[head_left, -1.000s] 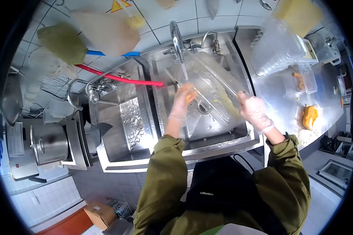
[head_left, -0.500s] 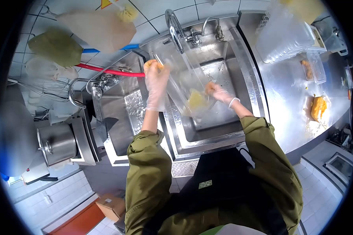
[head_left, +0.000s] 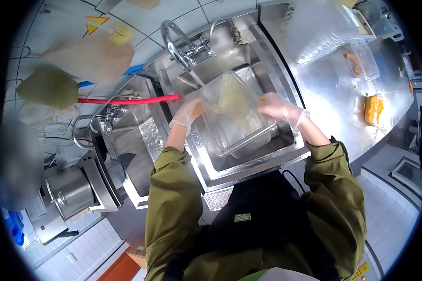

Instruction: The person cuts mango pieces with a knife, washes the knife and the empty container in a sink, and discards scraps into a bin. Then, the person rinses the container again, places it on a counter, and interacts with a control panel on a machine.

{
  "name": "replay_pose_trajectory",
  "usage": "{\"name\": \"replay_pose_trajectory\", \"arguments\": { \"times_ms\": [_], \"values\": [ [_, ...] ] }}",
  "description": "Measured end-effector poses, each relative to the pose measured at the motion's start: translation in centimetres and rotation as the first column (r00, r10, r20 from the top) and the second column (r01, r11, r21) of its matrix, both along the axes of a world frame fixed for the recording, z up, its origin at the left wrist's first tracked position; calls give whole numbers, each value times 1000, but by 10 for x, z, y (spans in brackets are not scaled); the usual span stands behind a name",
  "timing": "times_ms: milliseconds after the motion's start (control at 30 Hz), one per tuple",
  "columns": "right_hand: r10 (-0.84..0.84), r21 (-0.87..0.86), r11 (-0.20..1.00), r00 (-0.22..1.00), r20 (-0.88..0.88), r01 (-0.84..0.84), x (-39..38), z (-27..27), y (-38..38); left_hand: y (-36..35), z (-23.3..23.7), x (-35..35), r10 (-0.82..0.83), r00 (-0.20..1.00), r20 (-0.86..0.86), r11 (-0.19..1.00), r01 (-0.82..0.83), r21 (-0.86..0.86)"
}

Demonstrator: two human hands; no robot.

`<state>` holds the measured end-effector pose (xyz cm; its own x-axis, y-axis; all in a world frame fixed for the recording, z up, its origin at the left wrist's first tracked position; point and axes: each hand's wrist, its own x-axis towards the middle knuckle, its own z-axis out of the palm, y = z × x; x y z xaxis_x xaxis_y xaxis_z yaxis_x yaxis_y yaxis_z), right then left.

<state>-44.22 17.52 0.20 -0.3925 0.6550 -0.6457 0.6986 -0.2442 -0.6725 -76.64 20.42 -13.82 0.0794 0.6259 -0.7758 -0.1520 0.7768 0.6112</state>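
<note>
A clear plastic food container (head_left: 252, 144) is held over the right sink basin (head_left: 286, 136), tilted, its long rim towards me. Cloudy yellowish liquid or residue (head_left: 233, 100) lies in it. My left hand (head_left: 187, 113), in a clear glove, is closed on the container's left edge. On the opposite edge my right hand (head_left: 280, 108), gloved too, has its fingers curled round the rim. Orange stains show on the left glove's fingers. From the metal faucet (head_left: 172, 44) a stream of water runs down to the container's left side.
A red hose (head_left: 131, 100) reaches across the left basin (head_left: 133, 140). On the steel counter to the right stand stacked clear containers (head_left: 314, 30), an open container with orange pieces (head_left: 356, 63) and an orange block (head_left: 373, 110). A lidded pot (head_left: 69, 192) is at the left.
The container has swung from steeply on edge to a flatter position, lower over the basin. My right hand has risen along its edge, and my left has come down. The whole view has shifted.
</note>
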Motion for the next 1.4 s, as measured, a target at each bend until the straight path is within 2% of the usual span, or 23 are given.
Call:
{"name": "replay_pose_trajectory", "arguments": {
  "times_ms": [100, 167, 267, 367, 433, 533, 567, 600, 633, 700, 733, 767, 833, 867, 933, 1000, 1100, 1200, 1233, 1300, 1333, 1367, 1400],
  "values": [
    [-32, 254, 967, 991, 131, -2, -14, 25, -2, -2, 11, 12, 74, 975, 211, 989, -98, 109],
    [-73, 451, 893, 983, 170, -12, -12, 12, -7, -4, 17, 10, 147, 940, 308, 948, -222, 226],
    [-185, 587, 807, 973, 139, 70, -9, -42, -6, -7, 22, -3, 148, 973, 178, 906, -205, 370],
    [-306, 653, 727, 952, 27, 215, -19, -100, -2, -13, 40, -6, 222, 972, -81, 897, -171, 407],
    [-315, 649, 717, 949, -26, 256, -27, -135, -1, -16, 56, -5, 271, 957, -104, 819, -172, 547],
    [-277, 424, 825, 921, -275, 375, -45, -198, -2, -13, 73, -10, 283, 925, -254, 690, -12, 724],
    [-263, 223, 916, 920, -292, 333, -49, -189, -3, -12, 96, -3, 272, 909, -316, 672, 56, 738],
    [-270, 134, 935, 905, -329, 328, -51, -187, -5, -9, 113, 1, 263, 889, -375, 651, 123, 749],
    [-279, 45, 948, 888, -366, 316, -53, -185, -10, -7, 118, 1, 255, 820, -512, 668, 233, 706],
    [-322, -157, 946, 862, -390, 282, -53, -177, -21, 1, 106, -7, 171, 797, -579, 730, 293, 618],
    [-352, -267, 927, 858, -375, 264, -47, -170, -27, 4, 102, -9, 128, 785, -606, 754, 319, 573],
    [-380, -371, 896, 854, -356, 244, -39, -166, -32, 4, 113, 3, 75, 827, -557, 893, 194, 407],
    [-532, -666, 719, 774, -343, 199, -21, -217, -51, 7, 96, 3, -49, 846, -531, 901, 266, 341],
    [-604, -784, 600, 732, -315, 158, -19, -211, -56, 10, 92, 6, -112, 851, -514, 900, 305, 311],
    [-630, -797, 600, 652, -422, 64, -10, -168, -71, 10, 88, 16, -187, 873, -451, 912, 324, 250],
    [-687, -855, 494, 674, -273, 156, 2, -175, -85, 10, 91, 23, -290, 878, -381, 905, 381, 190],
    [-711, -892, 367, 698, -85, 265, 7, -145, -85, 11, 94, 30, -368, 774, -516, 842, 513, 168],
    [-654, -903, 422, 716, -246, 76, 23, -192, -70, 10, 91, 32, -357, 762, -540, 847, 508, 158],
    [-507, -752, 611, 851, -135, 245, 14, -153, -54, 11, 89, 30, -342, 773, -533, 855, 492, 163],
    [-412, -342, 881, 884, -221, 326, 5, -134, -42, 3, 99, 31, -326, 775, -542, 889, 446, 103],
    [-352, -97, 936, 904, -243, 338, 0, -124, -37, -1, 104, 30, -316, 775, -547, 905, 420, 72],
    [-211, 155, 957, 956, -204, 245, -7, -113, -33, -2, 107, 26, -418, 652, -632, 847, 531, -11],
    [-109, 403, 904, 988, -107, 143, -15, -101, -29, -2, 110, 20, -504, 509, -697, 777, 621, -108]
  ]
}}
